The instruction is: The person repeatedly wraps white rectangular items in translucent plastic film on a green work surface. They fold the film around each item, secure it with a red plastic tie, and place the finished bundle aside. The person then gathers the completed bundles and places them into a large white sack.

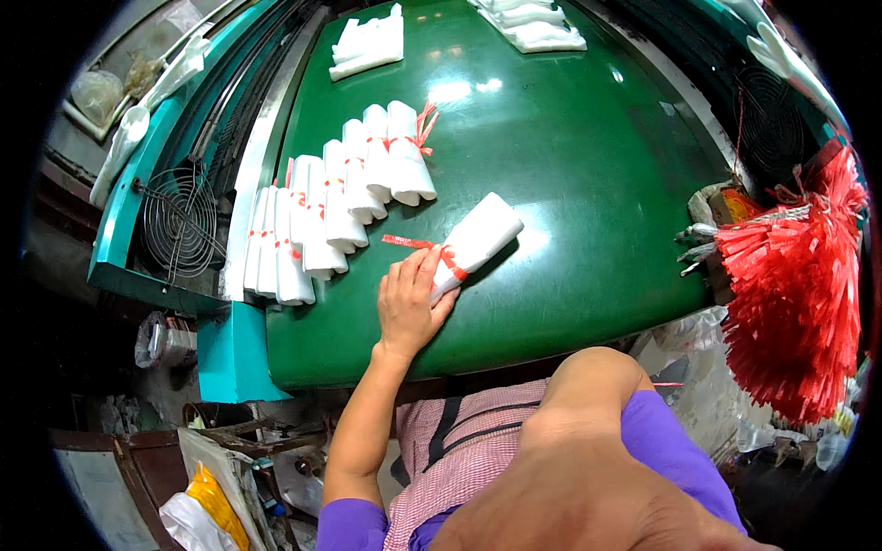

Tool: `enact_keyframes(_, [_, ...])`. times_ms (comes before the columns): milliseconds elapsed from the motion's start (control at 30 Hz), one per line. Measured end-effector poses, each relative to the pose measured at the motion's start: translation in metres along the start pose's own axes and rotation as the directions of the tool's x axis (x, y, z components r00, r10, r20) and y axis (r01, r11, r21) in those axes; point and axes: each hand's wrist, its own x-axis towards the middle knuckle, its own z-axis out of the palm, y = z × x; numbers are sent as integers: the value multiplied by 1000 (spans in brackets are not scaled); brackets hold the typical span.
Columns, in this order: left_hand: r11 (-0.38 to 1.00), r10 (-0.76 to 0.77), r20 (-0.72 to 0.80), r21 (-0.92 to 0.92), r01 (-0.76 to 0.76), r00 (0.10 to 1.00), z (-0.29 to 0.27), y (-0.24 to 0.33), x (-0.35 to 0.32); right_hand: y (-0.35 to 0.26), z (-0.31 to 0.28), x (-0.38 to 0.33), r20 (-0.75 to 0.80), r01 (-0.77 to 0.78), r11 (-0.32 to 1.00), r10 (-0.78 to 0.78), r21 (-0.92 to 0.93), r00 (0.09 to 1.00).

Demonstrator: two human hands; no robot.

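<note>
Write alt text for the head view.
A person's left hand rests on a white rolled bundle tied with red string, on a green table. A row of tied white bundles lies to its left; red strings hang at right. The right hand is close to the camera.

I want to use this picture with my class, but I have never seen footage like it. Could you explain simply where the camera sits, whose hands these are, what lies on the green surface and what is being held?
The camera is worn on a person's head and looks down, so the edges bend like a fishbowl. No robot is involved: these are the person's own bare hands. The left hand rests on a white folded bundle tied with a red string, lying on the green table. The right hand is close to the camera, large and blurred, and what it holds, if anything, cannot be seen. To the left lies a row of tied white bundles, overlapping like tiles. Untied white stacks sit farther back. At the right hangs a thick bunch of red strings. A round fan grille sits in the table's side.
</note>
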Motion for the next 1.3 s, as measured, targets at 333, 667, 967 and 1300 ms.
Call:
enact_keyframes(333, [1000,4,7,-16,-4,1000,-1,2,1,7,-14,-11,-68,-87,994,92,73,993])
enact_keyframes(667, [867,-328,-149,-440,234,933,0,8,-4,3,-97,-150,-988,-613,788,137,65,72])
enact_keyframes(967, [940,-195,-193,-316,127,962,-52,-53,53,-44,-293,-148,-958,-946,156,-39,-286,283])
enact_keyframes(1300, [696,-712,128,263,668,691,-29,-142,119,82,-382,-58,-962,-555,-792,152,-255,225])
